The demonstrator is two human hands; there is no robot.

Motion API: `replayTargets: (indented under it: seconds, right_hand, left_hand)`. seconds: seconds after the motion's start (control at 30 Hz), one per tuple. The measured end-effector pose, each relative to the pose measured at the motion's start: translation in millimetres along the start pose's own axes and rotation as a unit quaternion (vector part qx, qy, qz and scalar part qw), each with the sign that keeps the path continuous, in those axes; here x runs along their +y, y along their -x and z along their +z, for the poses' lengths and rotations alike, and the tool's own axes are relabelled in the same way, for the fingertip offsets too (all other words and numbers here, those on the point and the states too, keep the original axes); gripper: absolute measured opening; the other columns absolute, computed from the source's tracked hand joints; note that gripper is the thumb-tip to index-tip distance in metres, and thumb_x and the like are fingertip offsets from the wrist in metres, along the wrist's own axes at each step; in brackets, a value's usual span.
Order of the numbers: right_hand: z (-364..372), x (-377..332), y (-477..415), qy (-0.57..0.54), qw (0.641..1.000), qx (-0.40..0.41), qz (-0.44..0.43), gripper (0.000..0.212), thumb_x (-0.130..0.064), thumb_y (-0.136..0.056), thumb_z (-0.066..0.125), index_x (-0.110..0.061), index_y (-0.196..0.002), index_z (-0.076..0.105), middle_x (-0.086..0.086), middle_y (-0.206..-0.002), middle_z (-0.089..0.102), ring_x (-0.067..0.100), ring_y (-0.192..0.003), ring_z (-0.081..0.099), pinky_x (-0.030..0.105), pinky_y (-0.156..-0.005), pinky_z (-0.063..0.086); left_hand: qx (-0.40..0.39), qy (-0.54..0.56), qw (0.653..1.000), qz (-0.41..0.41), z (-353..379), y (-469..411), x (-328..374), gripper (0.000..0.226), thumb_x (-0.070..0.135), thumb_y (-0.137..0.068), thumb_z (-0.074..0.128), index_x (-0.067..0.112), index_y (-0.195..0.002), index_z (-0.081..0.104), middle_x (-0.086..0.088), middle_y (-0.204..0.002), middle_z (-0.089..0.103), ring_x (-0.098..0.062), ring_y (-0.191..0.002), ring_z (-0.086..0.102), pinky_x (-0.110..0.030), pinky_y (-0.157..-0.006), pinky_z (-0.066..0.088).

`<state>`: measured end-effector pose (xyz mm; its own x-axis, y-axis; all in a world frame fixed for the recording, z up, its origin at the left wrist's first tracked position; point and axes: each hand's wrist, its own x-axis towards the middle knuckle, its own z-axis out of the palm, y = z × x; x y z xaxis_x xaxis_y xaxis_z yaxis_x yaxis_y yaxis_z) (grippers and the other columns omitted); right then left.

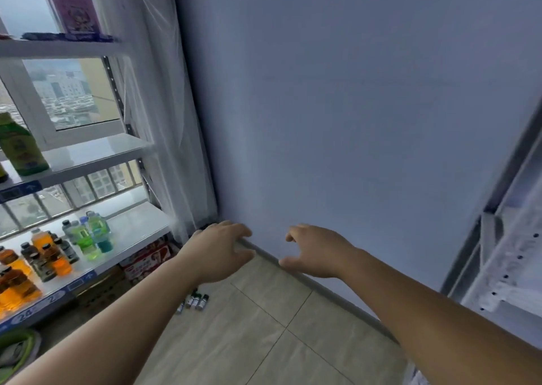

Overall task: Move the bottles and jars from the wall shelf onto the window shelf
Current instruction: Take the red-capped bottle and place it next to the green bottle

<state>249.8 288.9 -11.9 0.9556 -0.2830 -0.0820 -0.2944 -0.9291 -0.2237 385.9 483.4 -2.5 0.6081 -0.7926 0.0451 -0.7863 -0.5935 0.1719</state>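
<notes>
View from the head, facing a room corner. Both hands are empty: the left hand and the right hand reach forward side by side with loosely bent fingers, grasping nothing, held in the air in front of the bare wall.

Progress: a crowd of bottles, orange, green and clear, stands on the lower board of the window shelf at left, and a tall green bottle stands on the board above. Much of that lower board's right end is bare. Only the metal frame of the wall shelf shows at the right edge; its contents lie out of sight, so what remains to be moved cannot be told. The empty hands suggest a pause between one carry and the next.

Surroundings: a pale tiled floor meets the wall at a grey skirting. Several small bottles stand on the floor near the window shelf. Red cartons sit beneath the lower board. A sheer curtain hangs in the corner beside the window.
</notes>
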Motion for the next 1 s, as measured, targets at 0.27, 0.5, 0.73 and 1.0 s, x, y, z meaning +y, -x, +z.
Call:
replayTargets:
  seconds: [0.27, 0.5, 0.73, 1.0]
  right_hand:
    - [1.4, 67.9, 85.0, -0.015, 0.991, 0.013, 0.129, 0.067, -0.063, -0.092, 0.058, -0.023, -0.145, 0.048, -0.003, -0.146, 0.052, 0.021, -0.121, 0.058, 0.041, -0.098, 0.051]
    - [-5.7, 146.1, 188.4, -0.032, 0.97, 0.05, 0.237, 0.069, -0.065, -0.092, 0.059, -0.025, -0.147, 0.047, -0.004, -0.15, 0.05, 0.021, -0.127, 0.056, 0.043, -0.103, 0.049]
    - [-22.0, 255.7, 310.3, -0.045, 0.939, 0.111, 0.322, 0.069, -0.063, -0.093, 0.061, -0.023, -0.147, 0.047, -0.001, -0.146, 0.052, 0.02, -0.126, 0.056, 0.035, -0.1, 0.046]
    - [-44.6, 387.3, 446.1, -0.1, 0.9, 0.14, 0.4, 0.07, -0.067, -0.09, 0.061, -0.027, -0.146, 0.047, -0.004, -0.15, 0.052, 0.018, -0.129, 0.057, 0.041, -0.107, 0.048]
  left_hand:
    - [-0.026, 0.042, 0.993, 0.107, 33.0, -29.8, 80.9, 0.049, 0.062, -0.095, 0.053, 0.041, -0.14, 0.052, 0.018, -0.141, 0.055, -0.009, -0.128, 0.055, -0.04, -0.109, 0.044]
    - [-0.06, 0.077, 0.976, 0.197, 59.3, -40.3, 201.0, 0.047, 0.059, -0.096, 0.055, 0.04, -0.139, 0.053, 0.018, -0.137, 0.056, -0.008, -0.124, 0.055, -0.036, -0.108, 0.043]
    - [-0.054, 0.103, 0.946, 0.304, 80.2, -40.3, 369.7, 0.039, 0.057, -0.098, 0.055, 0.041, -0.134, 0.057, 0.024, -0.133, 0.056, 0.0, -0.12, 0.056, -0.03, -0.104, 0.045]
    - [-0.115, 0.18, 0.918, 0.335, 120.5, -48.9, 579.6, 0.033, 0.055, -0.096, 0.061, 0.038, -0.125, 0.062, 0.021, -0.124, 0.062, -0.001, -0.113, 0.059, -0.028, -0.101, 0.048]
